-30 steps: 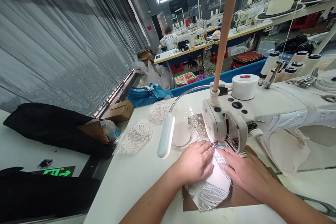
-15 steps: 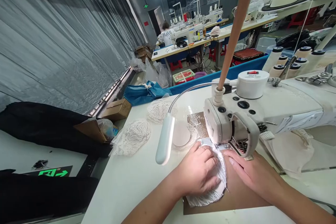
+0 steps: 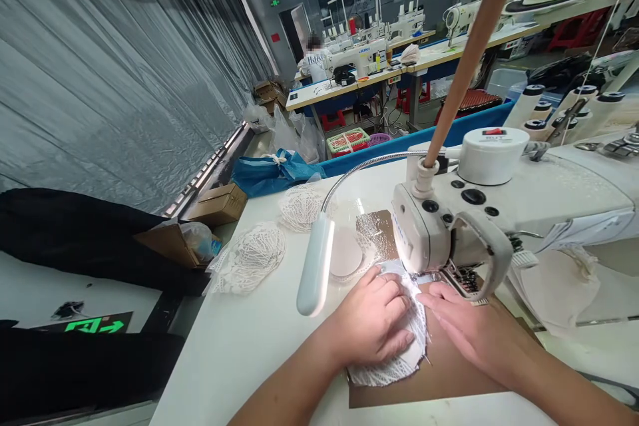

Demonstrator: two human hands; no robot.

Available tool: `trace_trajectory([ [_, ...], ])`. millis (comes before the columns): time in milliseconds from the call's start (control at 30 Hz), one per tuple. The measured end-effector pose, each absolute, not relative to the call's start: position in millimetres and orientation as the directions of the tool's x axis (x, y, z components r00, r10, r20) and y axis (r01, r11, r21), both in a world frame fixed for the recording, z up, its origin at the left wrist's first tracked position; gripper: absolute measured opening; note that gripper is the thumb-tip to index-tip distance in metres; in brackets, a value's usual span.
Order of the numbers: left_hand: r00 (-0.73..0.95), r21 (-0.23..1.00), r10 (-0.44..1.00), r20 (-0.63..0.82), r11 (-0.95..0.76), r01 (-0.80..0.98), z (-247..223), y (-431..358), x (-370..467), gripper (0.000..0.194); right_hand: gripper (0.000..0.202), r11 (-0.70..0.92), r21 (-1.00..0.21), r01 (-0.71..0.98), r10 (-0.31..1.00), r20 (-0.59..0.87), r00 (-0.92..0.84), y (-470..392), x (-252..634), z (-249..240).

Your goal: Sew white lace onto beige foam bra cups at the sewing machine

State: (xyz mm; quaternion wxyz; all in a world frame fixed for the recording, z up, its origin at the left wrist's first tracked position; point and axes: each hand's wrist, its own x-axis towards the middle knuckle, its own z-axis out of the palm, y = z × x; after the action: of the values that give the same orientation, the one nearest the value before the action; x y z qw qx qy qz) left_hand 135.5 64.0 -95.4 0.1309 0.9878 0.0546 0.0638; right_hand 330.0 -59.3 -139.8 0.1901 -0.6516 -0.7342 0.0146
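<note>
A white lace-covered cup piece (image 3: pixel 394 370) lies at the needle area of a white sewing machine (image 3: pixel 424 226), on a brown plate (image 3: pixel 449 373). My left hand (image 3: pixel 374 319) rests on top of it, fingers loosely bent and spread, pressing it down. Beside its right edge, my right hand (image 3: pixel 464 319) has its fingers stretched towards the presser foot, fingertips touching the fabric edge. Loose threads stick out at that edge. The machine head partly hides the needle.
Lace pieces (image 3: pixel 257 249) lie on the white table (image 3: pixel 239 346) to the left. A lit lamp (image 3: pixel 315 266) on a bendy neck hangs beside my left hand. Thread cones (image 3: pixel 524 106) stand at the right. Farther off, a person (image 3: pixel 314 63) sits by other sewing machines.
My right hand's fingertips have moved slightly left, closer to the lace piece. The lace piece's near end has shifted slightly left. The view has turned a little.
</note>
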Motion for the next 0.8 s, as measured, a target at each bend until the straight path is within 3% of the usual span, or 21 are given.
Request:
trace_trajectory([
  [100,0.983,0.28,0.136,0.123,-0.955,0.097,-97.0,65.0,134.6,0.032,0.048,0.173,-0.192,0.966,0.973,0.184,-0.137,-60.4,330.2,-145.6],
  [200,0.979,0.293,0.154,0.134,-0.95,0.109,-99.4,65.4,134.5,0.034,0.05,0.174,-0.157,0.972,0.968,0.209,-0.14,-59.0,331.2,-145.5],
  [500,0.958,0.257,0.232,0.166,-0.949,0.185,-102.2,63.5,138.0,0.036,0.052,0.155,-0.184,0.971,0.952,0.29,-0.097,-58.4,330.3,-153.3],
  [633,0.967,0.221,0.139,0.213,-0.971,0.091,-99.3,62.0,139.8,0.032,0.051,0.241,-0.166,0.956,0.937,0.296,-0.185,-61.9,326.4,-156.5],
  [800,0.985,0.225,0.032,0.172,-0.974,-0.007,-99.8,67.9,142.3,0.03,0.051,0.275,-0.182,0.944,0.934,0.285,-0.217,-62.7,325.6,-153.4],
])
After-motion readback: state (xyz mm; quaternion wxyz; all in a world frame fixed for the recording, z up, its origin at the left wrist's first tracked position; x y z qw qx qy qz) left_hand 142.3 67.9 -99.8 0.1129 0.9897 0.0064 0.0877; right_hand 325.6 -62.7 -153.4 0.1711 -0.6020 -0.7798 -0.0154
